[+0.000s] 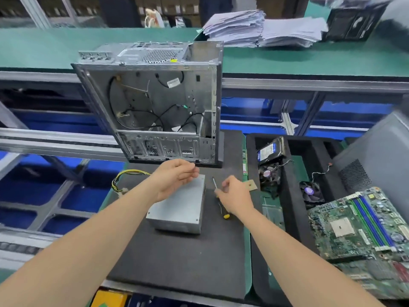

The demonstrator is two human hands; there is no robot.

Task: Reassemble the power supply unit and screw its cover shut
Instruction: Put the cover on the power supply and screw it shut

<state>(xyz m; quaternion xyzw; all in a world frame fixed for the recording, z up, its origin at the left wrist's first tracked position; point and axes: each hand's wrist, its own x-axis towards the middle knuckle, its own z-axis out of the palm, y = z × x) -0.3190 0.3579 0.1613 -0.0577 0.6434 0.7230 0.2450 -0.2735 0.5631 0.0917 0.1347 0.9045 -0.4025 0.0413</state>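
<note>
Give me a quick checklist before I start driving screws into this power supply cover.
1. Cover seated on power supply unit: ok, top looks closed.
2. Unit flat on black mat: ok.
3. Screwdriver in right hand: ok, fingers curl round it.
4. Screw ready in left hand: cannot tell; the hand is over the unit's far end.
5. Yellow-black cables clear of the cover: ok, they trail off left.

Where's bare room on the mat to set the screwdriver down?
Widest bare patch: black mat between the power supply unit and the mat's near edge. Narrow strip right of the unit, by the screwdriver. Right foam tray is crowded: fans, hard drive, motherboard.
</note>
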